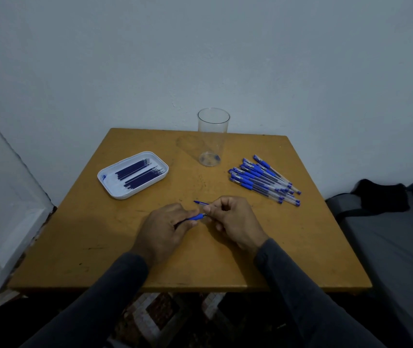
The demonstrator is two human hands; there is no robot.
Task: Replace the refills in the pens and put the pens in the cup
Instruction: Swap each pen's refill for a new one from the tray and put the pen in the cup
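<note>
Step in hand: dismantling one pen [196, 217] at frame centre. Left hand [164, 231] fingers grip the barrel; right hand [235, 222] fingers pinch its tip. Next: extract the refill, fetch a new one from the tray [110, 190]; the cup [213, 136] stands empty.

At frame centre your left hand [167, 226] grips a blue pen [196, 217] while your right hand [233, 219] pinches its tip; cup [213, 136] above, refill tray [105, 175] centre-left, pen pile [263, 179] centre-right.

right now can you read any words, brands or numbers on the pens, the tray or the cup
No text can be read.
Pens in the pile: barrel markings too small and blurred.
White tray: a blue mark, not legible as text.
Clear cup: no print visible.
</note>
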